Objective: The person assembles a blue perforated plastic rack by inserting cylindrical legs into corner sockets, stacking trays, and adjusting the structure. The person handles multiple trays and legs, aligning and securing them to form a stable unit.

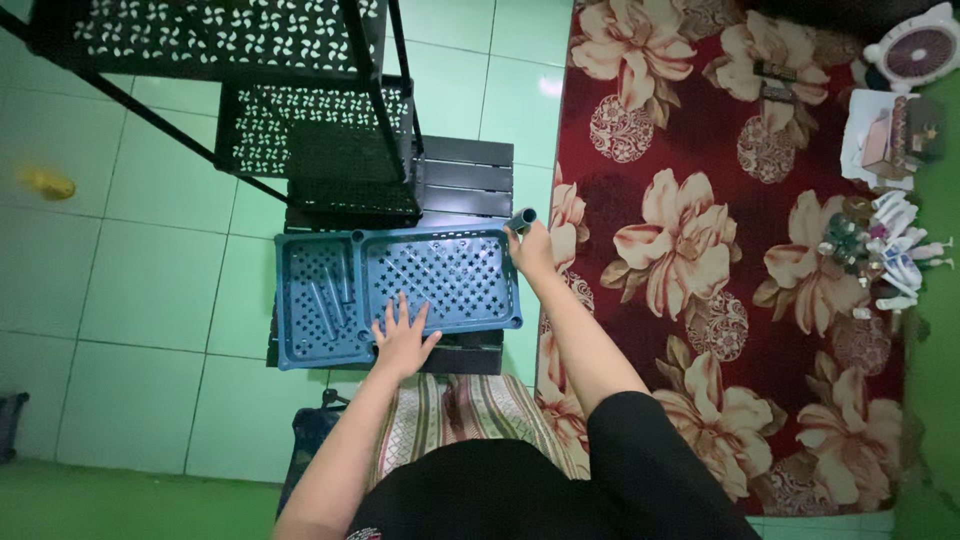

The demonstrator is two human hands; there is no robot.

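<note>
My left hand (402, 338) lies flat on the blue shelf tray (330, 290), fingers spread wide and gripping nothing, pressing down near its front edge, seemingly to keep the tray from sliding. My right hand (530, 250) is closed around a short blue tube (522, 219), held upright right at the tray's far right corner, probably so its end lines up with the corner socket there. More tubes (330, 298) lie inside the tray's left part. Beyond the tray stands a black rack (320, 140); to the tray's right spreads a red flowered rug (700, 250).
</note>
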